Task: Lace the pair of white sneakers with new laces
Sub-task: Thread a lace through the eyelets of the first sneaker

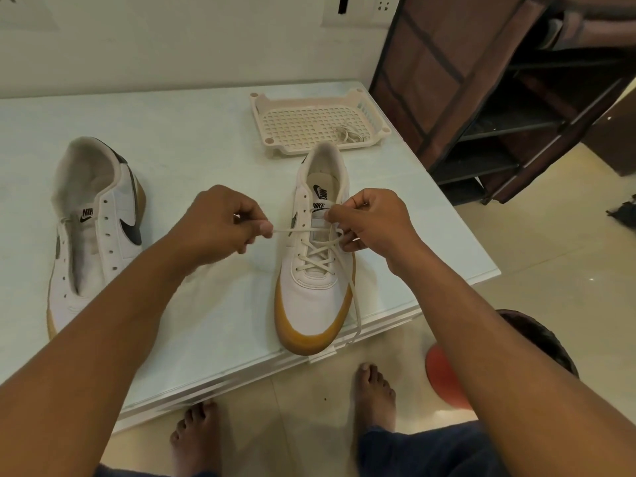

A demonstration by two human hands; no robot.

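Two white sneakers on table point(192, 142). Half-laced sneaker point(315, 297) at centre-right, toe at near table edge, lower eyelet rows already crossed. Unlaced sneaker point(93, 242) well apart to left, eyelets bare. Left hand point(220, 223) pinching lace point(299, 230) between thumb and forefinger, strand drawn taut sideways off shoe. Right hand point(373, 222) curled over upper right-side eyelets, pinching same lace; exact eyelet hidden under fingers. Hands apart, shoe between. Other lace end trailing down right flank, past toe, over table edge. Second lace point(347, 134) bunched in perforated basket point(309, 100) just behind shoe.

Likely faults from here: uneven ends, from hard sideways pull with loose end unchecked; skipped eyelet or wrong crossing, from blocked view under right fingers; shoe dragged left, nothing pinning it; dangling end snagged below table edge and pulled back out.
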